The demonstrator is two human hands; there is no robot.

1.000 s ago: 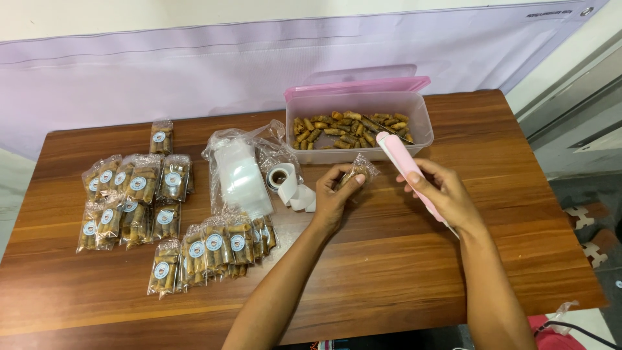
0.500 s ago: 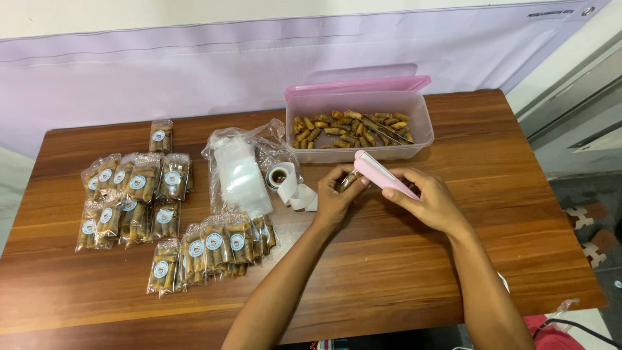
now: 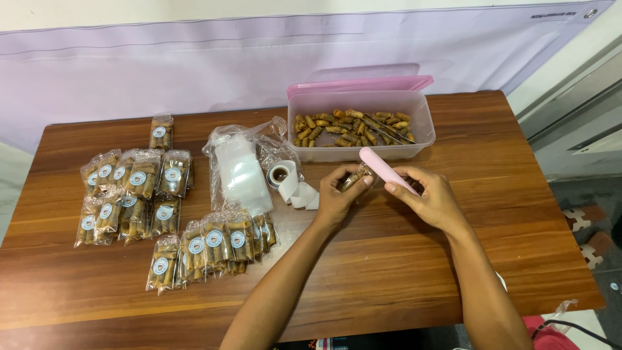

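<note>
Left hand: my left hand (image 3: 337, 198) pinches a small clear snack bag (image 3: 357, 177) between thumb and fingers.
Right hand: my right hand (image 3: 431, 198) grips a pink sealer (image 3: 387, 170), its tip touching the top of the bag.
Bag: held just above the table (image 3: 389, 259), between both hands.
Tub: a clear tub (image 3: 363, 123) of fried rolls sits just beyond my hands, pink lid (image 3: 359, 85) propped behind it, metal tongs (image 3: 387, 128) inside.
Stickers: a label roll (image 3: 285, 178) lies just left of my left hand.
Empty bags: a stack of clear bags (image 3: 240, 172) further left.
Packed: filled, labelled packets (image 3: 168, 207) lie well left of both hands.
</note>
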